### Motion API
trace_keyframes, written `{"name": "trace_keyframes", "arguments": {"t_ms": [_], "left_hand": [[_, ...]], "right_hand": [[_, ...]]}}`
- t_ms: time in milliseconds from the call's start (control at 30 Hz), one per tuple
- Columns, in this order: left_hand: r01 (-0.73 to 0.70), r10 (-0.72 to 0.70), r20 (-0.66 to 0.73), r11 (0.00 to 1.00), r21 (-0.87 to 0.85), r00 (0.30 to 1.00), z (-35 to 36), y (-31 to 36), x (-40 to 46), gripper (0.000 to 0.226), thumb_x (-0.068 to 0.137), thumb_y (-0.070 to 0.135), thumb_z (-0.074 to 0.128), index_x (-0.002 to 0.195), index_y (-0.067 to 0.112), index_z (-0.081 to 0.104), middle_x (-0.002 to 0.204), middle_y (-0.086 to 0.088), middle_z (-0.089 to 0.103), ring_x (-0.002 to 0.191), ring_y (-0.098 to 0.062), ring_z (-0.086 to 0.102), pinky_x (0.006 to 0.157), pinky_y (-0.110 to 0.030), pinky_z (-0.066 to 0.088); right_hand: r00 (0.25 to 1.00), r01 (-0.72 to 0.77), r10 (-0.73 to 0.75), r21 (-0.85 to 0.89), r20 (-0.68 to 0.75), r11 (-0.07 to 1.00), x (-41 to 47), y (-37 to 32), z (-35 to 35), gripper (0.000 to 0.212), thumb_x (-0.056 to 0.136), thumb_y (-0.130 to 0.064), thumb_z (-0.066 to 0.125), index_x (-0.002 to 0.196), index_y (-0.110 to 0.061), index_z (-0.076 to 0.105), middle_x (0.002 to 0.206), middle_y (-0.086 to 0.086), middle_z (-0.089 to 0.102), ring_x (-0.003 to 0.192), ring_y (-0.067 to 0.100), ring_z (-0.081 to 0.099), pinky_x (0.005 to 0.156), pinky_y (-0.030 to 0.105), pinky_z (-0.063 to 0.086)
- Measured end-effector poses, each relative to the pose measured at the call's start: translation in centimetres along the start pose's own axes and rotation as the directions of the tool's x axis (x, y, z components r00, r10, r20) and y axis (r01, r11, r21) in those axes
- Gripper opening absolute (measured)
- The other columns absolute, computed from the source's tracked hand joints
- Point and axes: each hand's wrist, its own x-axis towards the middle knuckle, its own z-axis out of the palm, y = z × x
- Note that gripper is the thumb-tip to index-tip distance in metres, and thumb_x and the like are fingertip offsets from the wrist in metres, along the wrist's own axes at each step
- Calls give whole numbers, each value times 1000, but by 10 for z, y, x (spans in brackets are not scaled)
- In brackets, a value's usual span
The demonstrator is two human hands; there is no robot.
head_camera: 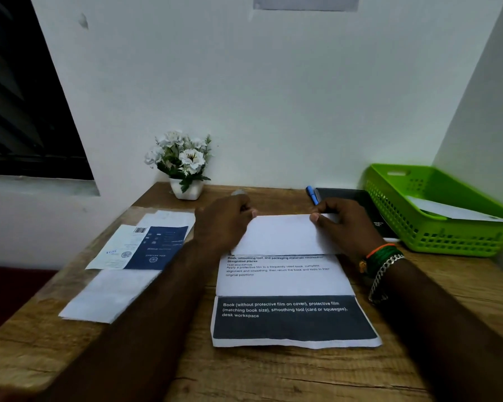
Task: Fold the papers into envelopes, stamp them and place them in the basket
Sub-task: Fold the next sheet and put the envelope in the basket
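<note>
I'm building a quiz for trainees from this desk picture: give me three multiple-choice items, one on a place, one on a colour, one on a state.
1. Where is the basket? A far right of the desk B beside the flowers C on the floor
2. The pen is: A red B blue C yellow
3. The paper's top flap is: A flat, unfolded B folded over, held by both hands C torn off

Answers: 1 A, it sits at the desk's right corner. 2 B, its barrel is blue. 3 B, left hand and right hand pinch its corners.
</note>
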Motion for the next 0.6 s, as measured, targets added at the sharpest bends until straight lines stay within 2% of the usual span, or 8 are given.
{"name": "trace_keyframes", "arguments": {"t_ms": [67,133,267,367,400,500,600], "left_hand": [[-12,13,11,995,-98,1000,3,0,-1,20,93,53,60,87,35,62,87,16,61,93,-12,60,89,-44,48],[-28,32,31,991,-128,999,4,3,-1,18,91,53,61,82,39,59,91,16,63,95,-14,62,87,-42,49],[-41,41,-4,988,-150,999,3,-1,3,18,88,53,60,87,36,66,94,16,68,92,-11,64,86,-43,52],[-2,9,45,987,-158,999,3,-7,5,18,88,52,59,83,36,66,92,16,69,92,-11,64,87,-43,53],[11,1,74,987,-158,997,5,-10,6,18,88,52,60,81,37,66,93,16,69,93,-11,65,89,-43,53],[29,-15,164,996,-83,986,7,-13,5,14,90,44,68,79,36,68,96,15,67,98,-10,64,90,-38,52],[14,8,232,996,-92,973,7,-15,4,5,87,34,76,84,32,73,86,14,65,85,-4,61,81,-32,51]], "right_hand": [[1000,-2,3,20,-7,1000,1,0,0,10,87,-17,74,78,-23,71,87,-6,75,89,11,68,86,28,47],[1000,-5,5,30,-10,1000,0,-2,1,10,86,-18,74,78,-23,71,87,-5,75,89,11,68,86,28,48],[996,-80,81,21,-32,997,3,6,-4,10,84,-19,77,76,-24,74,76,-7,72,74,7,62,77,30,48],[983,-182,183,18,-33,983,4,12,-11,10,81,-24,78,71,-22,75,71,5,73,68,17,65,71,43,59],[980,-197,197,8,-26,980,4,13,-11,9,80,-24,79,72,-21,76,72,7,74,69,18,66,72,42,60],[981,-184,191,-159,30,970,-1,11,-9,11,79,-19,80,70,-23,75,77,2,75,74,13,66,74,24,49],[984,-156,173,-242,51,958,-3,8,-9,17,76,-22,83,66,-29,71,73,-6,72,67,2,61,65,18,43]]}}
